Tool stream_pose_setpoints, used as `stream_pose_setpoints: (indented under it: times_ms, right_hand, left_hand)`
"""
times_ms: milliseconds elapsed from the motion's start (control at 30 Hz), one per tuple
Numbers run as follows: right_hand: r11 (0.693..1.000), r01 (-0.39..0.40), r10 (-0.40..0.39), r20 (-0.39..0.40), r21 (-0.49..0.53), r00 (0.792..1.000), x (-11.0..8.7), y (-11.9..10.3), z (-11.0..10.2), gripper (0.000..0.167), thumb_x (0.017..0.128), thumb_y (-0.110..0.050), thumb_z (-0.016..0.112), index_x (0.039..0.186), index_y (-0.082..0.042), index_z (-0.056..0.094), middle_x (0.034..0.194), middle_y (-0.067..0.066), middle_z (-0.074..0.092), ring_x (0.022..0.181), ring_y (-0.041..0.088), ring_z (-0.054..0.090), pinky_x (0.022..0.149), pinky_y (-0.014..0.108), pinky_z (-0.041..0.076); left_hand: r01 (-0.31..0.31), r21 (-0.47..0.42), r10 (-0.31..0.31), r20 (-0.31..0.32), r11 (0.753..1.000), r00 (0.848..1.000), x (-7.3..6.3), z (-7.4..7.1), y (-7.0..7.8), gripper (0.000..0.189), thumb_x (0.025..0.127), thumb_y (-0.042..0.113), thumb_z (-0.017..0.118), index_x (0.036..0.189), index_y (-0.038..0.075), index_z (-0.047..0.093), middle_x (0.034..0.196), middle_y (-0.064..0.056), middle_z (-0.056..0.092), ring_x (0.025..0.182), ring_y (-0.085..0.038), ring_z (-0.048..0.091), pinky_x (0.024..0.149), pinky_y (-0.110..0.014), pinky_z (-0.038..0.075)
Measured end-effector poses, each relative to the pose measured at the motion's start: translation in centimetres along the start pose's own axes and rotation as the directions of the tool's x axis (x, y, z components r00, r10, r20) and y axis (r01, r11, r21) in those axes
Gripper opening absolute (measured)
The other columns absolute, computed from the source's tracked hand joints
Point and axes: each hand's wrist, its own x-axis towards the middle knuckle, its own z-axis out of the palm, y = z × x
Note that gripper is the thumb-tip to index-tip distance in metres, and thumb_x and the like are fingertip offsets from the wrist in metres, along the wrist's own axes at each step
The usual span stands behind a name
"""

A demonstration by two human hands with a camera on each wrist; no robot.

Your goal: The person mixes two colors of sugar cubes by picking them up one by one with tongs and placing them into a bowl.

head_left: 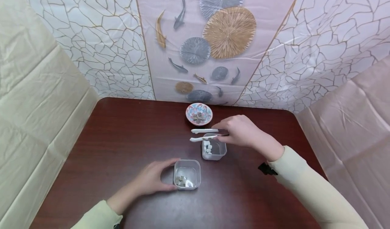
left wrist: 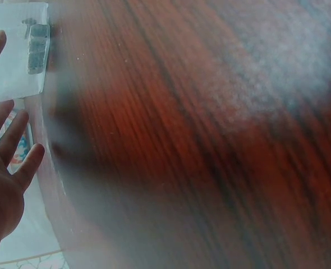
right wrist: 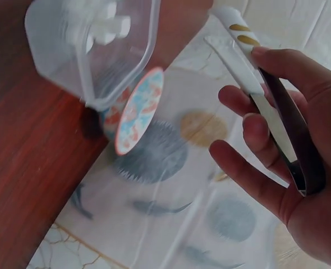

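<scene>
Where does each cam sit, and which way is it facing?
Head: on the person's head, forward-down over the table; left grip, right grip, sleeves show.
Left wrist: on that wrist, mostly table, clear container at frame left; left grip shows.
Right wrist: on that wrist, past the table edge to the printed backdrop; right grip shows, holding tongs.
Shared: head and right wrist both show the patterned dish.

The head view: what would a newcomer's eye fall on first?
Probably the large gold disc on the backdrop behind the table. Next, the right hand holding white-tipped tongs by a clear container of white pieces, and the left hand beside a nearer container.
</scene>
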Motion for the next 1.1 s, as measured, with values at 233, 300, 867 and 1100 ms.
stream_pose_setpoints:
  times_ms: [233,300,867,1100]
  right_hand:
    - [0.989,0.146,-0.146,0.019,0.011,0.989,-1.0,-3.1,-0.1,0.027,0.085,-0.026,0.089,0.11,-0.017,0.083,0.089,-0.009,0.077,0.076,0.009,0.071,0.06,0.034,0.057]
    - [0.984,0.178,-0.178,0.031,-0.004,0.984,-1.1,-3.9,0.1,0.026,0.084,-0.027,0.089,0.108,-0.018,0.082,0.089,-0.009,0.077,0.079,0.009,0.073,0.059,0.034,0.058]
    - [0.933,0.267,-0.236,0.15,-0.24,0.96,-0.9,-8.4,3.5,0.026,0.074,-0.039,0.09,0.08,-0.024,0.068,0.073,-0.014,0.069,0.07,0.012,0.069,0.054,0.033,0.052]
    - [0.899,0.282,-0.237,0.168,-0.336,0.957,-0.4,-9.3,4.4,0.025,0.073,-0.038,0.09,0.075,-0.026,0.068,0.073,-0.015,0.068,0.07,0.011,0.067,0.052,0.031,0.049]
  left_hand:
    - [0.017,0.007,-0.017,0.005,1.0,1.0,0.0,0.0,-0.1,0.093,0.076,0.051,0.094,0.156,0.023,0.056,0.142,-0.004,0.07,0.121,-0.031,0.07,0.102,-0.055,0.056]
    - [0.021,0.007,-0.021,0.006,1.0,1.0,-0.1,0.0,-0.1,0.093,0.076,0.052,0.094,0.156,0.025,0.056,0.143,-0.005,0.07,0.121,-0.031,0.07,0.102,-0.056,0.056]
    - [0.009,0.013,-0.009,0.003,1.0,1.0,0.0,0.1,-0.1,0.092,0.076,0.054,0.093,0.156,0.025,0.056,0.141,-0.005,0.071,0.119,-0.03,0.071,0.1,-0.054,0.057]
    - [0.02,0.018,-0.02,0.006,1.0,1.0,0.1,0.1,0.0,0.092,0.077,0.056,0.092,0.156,0.026,0.056,0.141,-0.004,0.071,0.118,-0.03,0.071,0.099,-0.054,0.058]
